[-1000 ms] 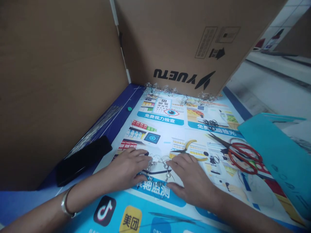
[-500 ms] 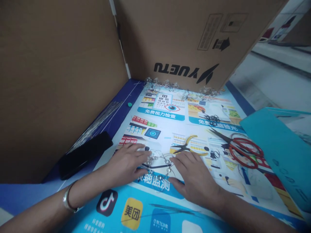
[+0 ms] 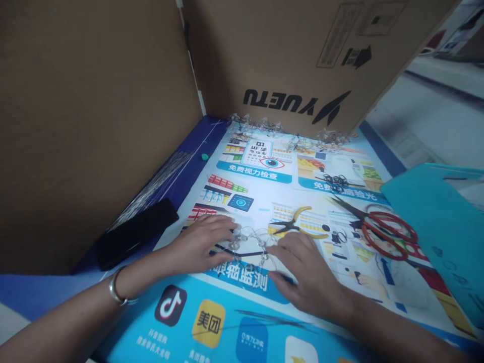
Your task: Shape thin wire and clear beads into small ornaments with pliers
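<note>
A ring of thin wire with clear beads lies on the printed sheet between my two hands. My left hand rests at its left side, fingers stretched toward the beads and thumb apart below. On the other side, my right hand has its fingertips against the ring's right edge, its thumb also spread away. Neither hand closes round the wire. Just beyond my right hand lie yellow-handled pliers, jaws pointing left. Several dark thin wires lie nearer to me.
Red-handled scissors lie right, beside a turquoise box. A black phone and a bundle of silvery wires are left. Cardboard walls stand behind and left, with clear beaded pieces along the back. Black coiled wire lies nearer.
The view has shifted slightly, so the scene sits a little further right and higher. Both hands stay at the beaded ring, with only small finger movement.
</note>
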Demonstrator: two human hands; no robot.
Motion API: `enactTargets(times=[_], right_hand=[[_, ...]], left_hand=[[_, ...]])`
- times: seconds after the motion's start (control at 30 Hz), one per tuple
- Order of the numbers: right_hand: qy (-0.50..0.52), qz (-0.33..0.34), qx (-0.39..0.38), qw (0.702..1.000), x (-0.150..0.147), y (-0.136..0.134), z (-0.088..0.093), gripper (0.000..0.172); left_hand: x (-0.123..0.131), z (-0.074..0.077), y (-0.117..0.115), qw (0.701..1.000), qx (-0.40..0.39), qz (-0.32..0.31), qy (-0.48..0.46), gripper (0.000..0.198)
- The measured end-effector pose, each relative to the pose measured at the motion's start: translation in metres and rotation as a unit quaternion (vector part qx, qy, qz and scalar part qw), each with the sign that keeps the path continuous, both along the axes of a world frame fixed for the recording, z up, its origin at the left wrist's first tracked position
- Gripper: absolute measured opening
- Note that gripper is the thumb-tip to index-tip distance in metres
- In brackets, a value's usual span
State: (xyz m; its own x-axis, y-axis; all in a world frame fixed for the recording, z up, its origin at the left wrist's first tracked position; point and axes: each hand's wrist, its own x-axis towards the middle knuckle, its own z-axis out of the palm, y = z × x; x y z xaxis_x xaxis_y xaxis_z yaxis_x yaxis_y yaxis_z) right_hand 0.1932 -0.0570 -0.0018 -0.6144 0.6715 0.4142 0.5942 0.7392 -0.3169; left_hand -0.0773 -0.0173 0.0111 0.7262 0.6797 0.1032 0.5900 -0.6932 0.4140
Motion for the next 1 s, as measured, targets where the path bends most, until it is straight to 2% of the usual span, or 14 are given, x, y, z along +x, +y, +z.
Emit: enactTargets(times=[0.07,0.13,0.23,0.33,0.53,1.0], right_hand=[[-0.003,0.048,0.004,0.999,-0.001,-0.003,0.002,0.018],[-0.023,0.091,0.002,0.996,-0.003,-0.006,0.003,0.014],[-0.055,0.125,-0.003,0.991,-0.004,-0.009,0.002,0.017],[-0.095,0.143,-0.022,0.985,-0.004,-0.011,0.000,0.020],[-0.142,0.153,-0.073,0.975,-0.005,-0.010,0.001,0.020],[-0.151,0.151,-0.097,0.972,-0.007,-0.006,0.004,0.016]], left_hand=[[0.000,0.004,-0.002,1.000,0.011,-0.009,-0.013,0.027],[0.003,0.010,-0.006,0.999,0.031,-0.029,-0.030,0.023],[0.010,0.017,-0.018,0.992,0.064,-0.096,-0.049,0.017],[0.020,0.016,-0.029,0.986,0.079,-0.146,-0.025,0.018],[0.030,0.007,-0.036,0.973,0.129,-0.191,0.028,0.017],[0.028,0.009,-0.033,0.953,0.186,-0.235,0.046,0.011]])
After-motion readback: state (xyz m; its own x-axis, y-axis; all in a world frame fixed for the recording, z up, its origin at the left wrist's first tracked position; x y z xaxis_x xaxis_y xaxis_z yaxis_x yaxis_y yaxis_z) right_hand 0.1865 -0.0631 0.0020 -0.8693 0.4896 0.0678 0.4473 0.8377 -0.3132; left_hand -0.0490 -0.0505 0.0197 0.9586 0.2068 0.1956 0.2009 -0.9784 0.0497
